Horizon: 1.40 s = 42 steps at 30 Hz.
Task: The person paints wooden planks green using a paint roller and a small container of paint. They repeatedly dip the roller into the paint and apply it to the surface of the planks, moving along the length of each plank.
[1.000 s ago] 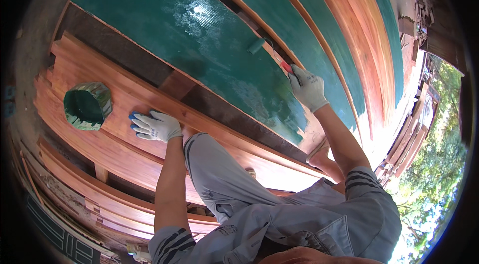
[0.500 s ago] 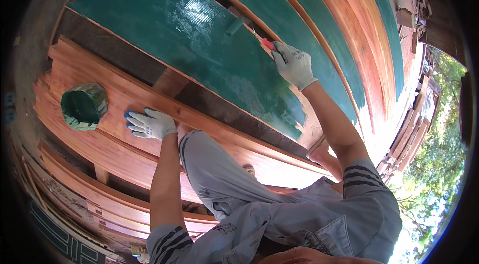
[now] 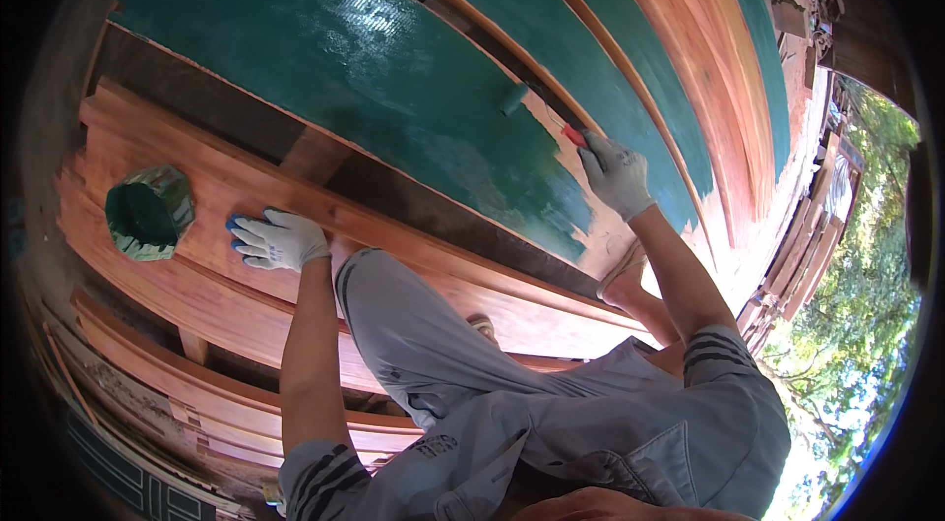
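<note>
My right hand (image 3: pixel 615 172), in a white work glove, is closed round the red handle of a paint roller (image 3: pixel 513 98). The roller's green sleeve rests near the far edge of a wide wooden board (image 3: pixel 325 78) coated mostly in wet green paint. Bare pinkish wood shows along that edge and toward the board's right end. My left hand (image 3: pixel 280 239), gloved in white with blue fingertips, lies flat with fingers spread on an unpainted reddish board (image 3: pixel 423 275). Left of it stands a paint-smeared container (image 3: pixel 150 212) with dark green paint inside.
Beyond the wide board lie more green-painted boards (image 3: pixel 581 78) and a bare reddish one (image 3: pixel 704 58), with dark gaps between. More unpainted planks (image 3: pixel 177 349) are stacked at the lower left. My bent knee (image 3: pixel 369 270) is close to my left hand. Stacked timber (image 3: pixel 802 255) stands at the right.
The roller and my right hand have moved right along the board's far edge. Green paint now covers more of the area it passed. My left hand stays on the bare board.
</note>
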Available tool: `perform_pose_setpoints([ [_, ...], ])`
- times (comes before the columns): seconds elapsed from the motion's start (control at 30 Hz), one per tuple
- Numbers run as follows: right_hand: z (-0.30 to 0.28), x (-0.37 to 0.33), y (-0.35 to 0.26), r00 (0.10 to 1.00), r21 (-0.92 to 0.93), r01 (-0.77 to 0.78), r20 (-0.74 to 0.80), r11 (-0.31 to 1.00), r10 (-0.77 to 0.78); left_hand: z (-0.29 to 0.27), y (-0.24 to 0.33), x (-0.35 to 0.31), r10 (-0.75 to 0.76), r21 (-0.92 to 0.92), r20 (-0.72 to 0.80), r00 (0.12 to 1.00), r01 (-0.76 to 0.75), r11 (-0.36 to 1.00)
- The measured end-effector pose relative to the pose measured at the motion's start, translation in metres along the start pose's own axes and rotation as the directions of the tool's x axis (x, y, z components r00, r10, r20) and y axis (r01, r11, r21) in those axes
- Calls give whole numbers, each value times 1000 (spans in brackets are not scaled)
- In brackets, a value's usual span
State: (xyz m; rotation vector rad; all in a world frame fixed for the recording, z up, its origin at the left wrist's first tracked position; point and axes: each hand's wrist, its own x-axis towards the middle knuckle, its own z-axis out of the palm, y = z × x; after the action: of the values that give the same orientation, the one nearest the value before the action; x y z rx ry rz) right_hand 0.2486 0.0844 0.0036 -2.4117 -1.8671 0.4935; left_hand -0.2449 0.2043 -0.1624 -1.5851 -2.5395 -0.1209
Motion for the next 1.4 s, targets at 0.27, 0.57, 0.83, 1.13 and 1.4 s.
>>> perform_pose_setpoints([
  [0.27,14,83,-42,998,83,51,-42,995,-48,0,5,3,-41,-13,62,997,42,999],
  [0.57,15,50,-22,998,26,-40,47,999,39,-1,4,3,-39,-12,57,998,40,999],
  [0.83,16,-30,30,994,-66,-71,74,995,76,-1,3,3,-36,-17,62,997,37,999],
  [1.13,8,-59,49,999,-26,-45,22,999,45,-5,10,8,-75,-35,97,992,79,996],
  [1.4,17,31,-2,999,90,-19,29,996,16,-1,6,9,-70,-20,90,994,72,997],
])
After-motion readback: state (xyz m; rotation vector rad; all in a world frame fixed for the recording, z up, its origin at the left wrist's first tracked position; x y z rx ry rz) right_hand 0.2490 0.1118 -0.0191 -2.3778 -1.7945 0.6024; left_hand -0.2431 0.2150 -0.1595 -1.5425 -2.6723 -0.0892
